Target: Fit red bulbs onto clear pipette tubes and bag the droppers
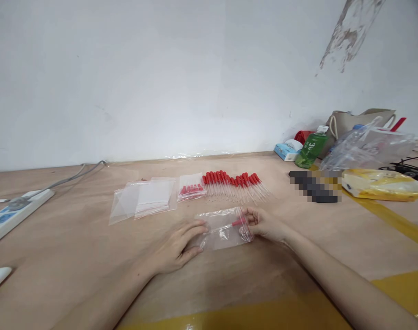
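A clear zip-lock bag (pixel 223 240) lies in front of me, with a glass-like dropper showing through it. The dropper's red bulb (pixel 237 222) points toward the bag's right end, its pale stem to the left. My right hand (pixel 262 224) pinches that right end near the red-lined edge, close to the bulb. At the bag's left edge my left hand (pixel 179 245) rests with thumb and fingers apart, fingertips touching the plastic. Just beyond is a row of loose red-bulbed droppers (pixel 226 181). Beside them lies a zip-lock bag with several red bulbs (pixel 191 189) showing.
Flat zip-lock bags (pixel 154 197) lie stacked left of the droppers. A power strip (pixel 19 213) with a grey cable is at far left. On the right are a green bottle (pixel 311 149), a tissue pack (pixel 287 151), a yellow-white packet (pixel 382 185) and a blurred dark object (pixel 312 187).
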The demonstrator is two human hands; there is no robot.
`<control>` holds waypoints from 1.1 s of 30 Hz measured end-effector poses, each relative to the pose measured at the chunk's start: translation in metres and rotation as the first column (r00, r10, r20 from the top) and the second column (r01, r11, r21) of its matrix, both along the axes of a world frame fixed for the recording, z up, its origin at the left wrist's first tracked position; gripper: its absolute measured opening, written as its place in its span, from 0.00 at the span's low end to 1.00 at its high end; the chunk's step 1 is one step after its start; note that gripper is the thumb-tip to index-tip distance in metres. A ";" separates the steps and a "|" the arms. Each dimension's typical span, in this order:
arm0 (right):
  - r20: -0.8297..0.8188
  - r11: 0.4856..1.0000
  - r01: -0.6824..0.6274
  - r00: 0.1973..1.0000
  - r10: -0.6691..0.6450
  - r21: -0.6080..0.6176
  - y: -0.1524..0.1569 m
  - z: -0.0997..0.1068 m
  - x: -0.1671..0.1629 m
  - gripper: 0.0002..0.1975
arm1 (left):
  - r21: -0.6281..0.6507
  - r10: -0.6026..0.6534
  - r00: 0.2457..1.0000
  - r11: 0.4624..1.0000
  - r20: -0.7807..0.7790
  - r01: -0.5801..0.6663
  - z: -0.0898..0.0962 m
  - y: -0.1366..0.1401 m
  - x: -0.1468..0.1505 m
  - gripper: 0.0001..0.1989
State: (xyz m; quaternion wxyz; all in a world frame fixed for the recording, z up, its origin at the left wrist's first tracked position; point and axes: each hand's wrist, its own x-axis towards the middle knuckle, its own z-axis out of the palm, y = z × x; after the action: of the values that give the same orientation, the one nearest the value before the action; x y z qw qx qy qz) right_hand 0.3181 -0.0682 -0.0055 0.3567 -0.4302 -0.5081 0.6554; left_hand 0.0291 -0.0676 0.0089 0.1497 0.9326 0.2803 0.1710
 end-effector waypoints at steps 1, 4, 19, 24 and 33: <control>-0.022 1.000 0.009 1.000 -0.009 0.015 0.000 -0.001 0.002 0.22 | -0.004 0.031 0.999 1.000 0.024 -0.030 -0.001 -0.001 -0.001 0.20; -0.036 0.999 -0.003 0.999 0.004 0.033 0.000 -0.001 0.005 0.20 | -0.021 0.095 0.995 0.995 0.036 -0.094 -0.002 -0.002 -0.002 0.21; 0.146 0.992 -0.110 0.984 0.100 0.062 -0.006 0.003 -0.002 0.18 | -0.039 0.039 0.998 0.999 0.046 -0.037 0.003 0.000 0.003 0.19; 0.219 0.987 -0.100 0.973 0.070 0.127 -0.006 0.006 0.000 0.16 | -0.033 0.015 0.998 0.999 0.055 -0.013 0.000 0.002 0.002 0.17; 0.432 0.962 0.150 0.870 -0.239 0.230 0.013 0.004 0.022 0.16 | 0.009 0.089 0.996 0.996 0.030 -0.089 -0.003 0.003 0.002 0.16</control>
State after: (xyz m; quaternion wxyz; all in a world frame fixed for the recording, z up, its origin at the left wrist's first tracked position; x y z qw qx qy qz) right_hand 0.3396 -0.0550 -0.0018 0.3313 -0.5849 -0.5911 0.4458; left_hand 0.0315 -0.0647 0.0059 0.1413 0.9174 0.3182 0.1928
